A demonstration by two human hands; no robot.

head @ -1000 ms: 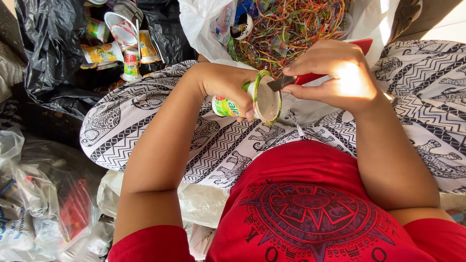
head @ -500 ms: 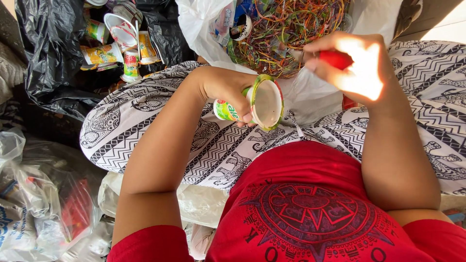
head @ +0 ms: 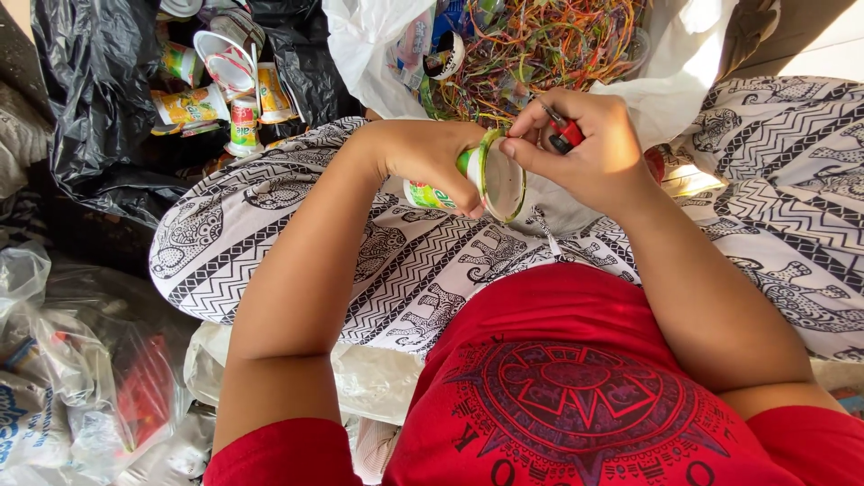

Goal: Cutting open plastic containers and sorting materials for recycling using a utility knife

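Patterned cloth, black bag, white bag

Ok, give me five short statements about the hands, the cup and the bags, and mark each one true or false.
1. The left hand holds a small plastic cup on its side. True.
2. The right hand is empty. False: it holds a red-handled cutter at the cup's rim.
3. The white bag behind the hands holds a tangle of coloured strips. True.
4. The black bag at upper left holds only cloth. False: used cups lie in it.
5. The person's lap is covered with a plain blue cloth. False: the patterned cloth is black and white.
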